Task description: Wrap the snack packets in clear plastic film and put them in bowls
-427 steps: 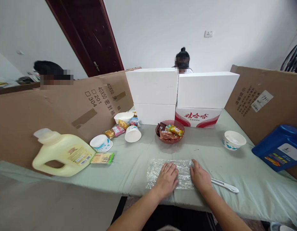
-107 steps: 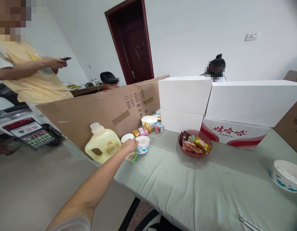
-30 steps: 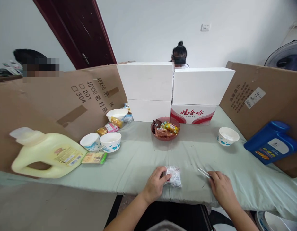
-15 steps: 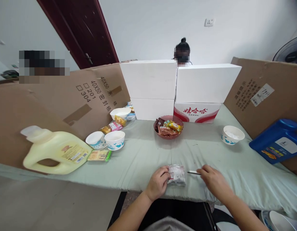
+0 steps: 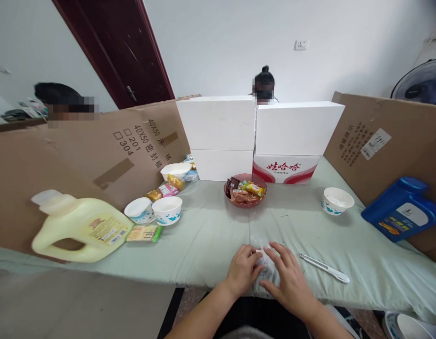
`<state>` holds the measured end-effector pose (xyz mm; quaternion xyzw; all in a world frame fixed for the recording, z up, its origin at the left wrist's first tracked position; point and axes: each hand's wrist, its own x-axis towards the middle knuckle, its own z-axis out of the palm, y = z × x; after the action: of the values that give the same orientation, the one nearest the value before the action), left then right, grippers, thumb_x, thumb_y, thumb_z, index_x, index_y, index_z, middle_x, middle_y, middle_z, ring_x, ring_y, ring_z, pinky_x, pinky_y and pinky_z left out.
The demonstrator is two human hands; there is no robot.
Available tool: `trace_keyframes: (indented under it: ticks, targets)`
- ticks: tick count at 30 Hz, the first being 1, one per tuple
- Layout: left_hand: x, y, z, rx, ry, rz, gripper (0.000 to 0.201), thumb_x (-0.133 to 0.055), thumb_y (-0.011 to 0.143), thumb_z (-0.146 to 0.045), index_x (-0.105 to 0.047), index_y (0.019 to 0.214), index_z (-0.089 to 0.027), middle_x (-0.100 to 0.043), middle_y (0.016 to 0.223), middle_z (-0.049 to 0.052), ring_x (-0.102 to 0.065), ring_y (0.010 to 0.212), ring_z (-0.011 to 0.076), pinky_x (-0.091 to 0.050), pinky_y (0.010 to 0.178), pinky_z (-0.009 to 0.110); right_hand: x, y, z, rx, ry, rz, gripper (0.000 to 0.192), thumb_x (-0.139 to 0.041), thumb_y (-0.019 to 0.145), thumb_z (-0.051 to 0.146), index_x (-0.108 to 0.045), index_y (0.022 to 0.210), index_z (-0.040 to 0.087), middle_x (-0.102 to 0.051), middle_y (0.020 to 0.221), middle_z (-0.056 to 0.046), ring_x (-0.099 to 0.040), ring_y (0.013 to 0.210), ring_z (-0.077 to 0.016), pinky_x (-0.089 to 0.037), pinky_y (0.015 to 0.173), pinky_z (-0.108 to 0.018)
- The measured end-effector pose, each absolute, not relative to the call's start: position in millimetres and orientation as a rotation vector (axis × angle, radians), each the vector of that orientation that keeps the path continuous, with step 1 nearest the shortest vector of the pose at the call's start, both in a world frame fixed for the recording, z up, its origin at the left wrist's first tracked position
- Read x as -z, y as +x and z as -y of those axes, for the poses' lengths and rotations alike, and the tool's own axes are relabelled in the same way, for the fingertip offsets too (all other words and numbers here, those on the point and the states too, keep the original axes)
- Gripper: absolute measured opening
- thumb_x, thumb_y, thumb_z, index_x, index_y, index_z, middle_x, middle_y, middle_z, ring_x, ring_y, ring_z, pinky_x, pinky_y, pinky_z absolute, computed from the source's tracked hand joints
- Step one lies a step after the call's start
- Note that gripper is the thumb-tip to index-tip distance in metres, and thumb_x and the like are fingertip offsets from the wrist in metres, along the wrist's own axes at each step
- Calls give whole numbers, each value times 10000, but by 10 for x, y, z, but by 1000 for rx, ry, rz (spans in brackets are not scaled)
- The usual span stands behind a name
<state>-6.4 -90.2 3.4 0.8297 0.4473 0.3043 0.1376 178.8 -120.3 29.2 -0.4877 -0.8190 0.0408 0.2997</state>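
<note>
Both of your hands are on one small clear plastic packet (image 5: 264,262) at the near edge of the bench (image 5: 210,235): your left hand (image 5: 243,269) presses its left side with fingers curled over it, and your right hand (image 5: 287,278) lies spread across its right side and top. The packet looks bunched small and flattened under your palms; whether it is sealed or cut, I cannot tell. By my judgement the folding is close to done and the slim white tool (image 5: 324,268), lying free just right of your right hand, is untouched at this moment.

Left to right on the pale green cloth: a cream jug (image 5: 78,227) on its side, a green-edged sachet (image 5: 144,232), two paper bowls (image 5: 157,210) side by side, loose snack packs (image 5: 164,190), a red bowl of sweets (image 5: 245,190) at centre, a lone paper bowl (image 5: 336,200), and a blue jug (image 5: 403,214). Cardboard sheets (image 5: 97,155) and white boxes (image 5: 260,127) wall the bench in. Beyond them are other people, a dark door and a fan
</note>
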Motion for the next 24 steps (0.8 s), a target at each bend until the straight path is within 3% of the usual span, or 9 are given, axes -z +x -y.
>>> trace_keyframes:
  ticks: [2,6,12,16,20,24]
  targets:
    - [-45,-68,901,-950,2294,-1276,105,-595,825,-155,-660,886,-210,-623,900,45,-573,887,203,-500,789,333,-204,1715,1133,-165,-1369,2169,488,-575,837,320,-481,1309,241,-555,1271,-114,-564,1106,-272,-485,898,-423]
    - [9,-351,948,-1121,1994,-1395,109,-524,868,-191,-594,785,-190,-605,827,29,-584,771,164,-488,690,276,131,1976,1074,-285,-1630,2012,288,-378,911,238,-581,1110,193,-675,997,-89,-661,872,-219,-515,748,-350]
    - [219,-935,1106,-1339,1787,-1693,120,-500,881,-294,-555,860,-189,-600,774,16,-597,688,164,-496,626,273,244,2339,1301,-240,-1671,1914,206,-448,896,308,-603,996,215,-661,944,-62,-644,891,-225,-503,793,-367]
    - [47,-924,1232,-1586,1957,-1703,108,-454,884,-194,-538,952,-187,-600,879,57,-594,748,170,-508,672,294,24,2272,1284,-157,-1440,1894,167,-479,915,324,-587,1007,236,-637,975,-61,-599,979,-225,-473,874,-386]
    - [-208,-576,1264,-1184,2411,-1146,209,-421,882,-112,-585,980,-197,-645,897,77,-620,853,186,-525,766,323,-5,2113,1032,-196,-1461,1907,260,-505,901,390,-569,1075,207,-635,1037,-97,-593,1014,-250,-473,889,-410]
    - [-165,-377,1113,-875,2530,-1282,253,-468,882,-148,-603,1088,-209,-640,1132,99,-573,1120,254,-487,945,453,130,2062,829,-350,-1734,1885,423,-570,807,359,-544,1174,150,-643,1004,-114,-629,916,-259,-495,829,-406]
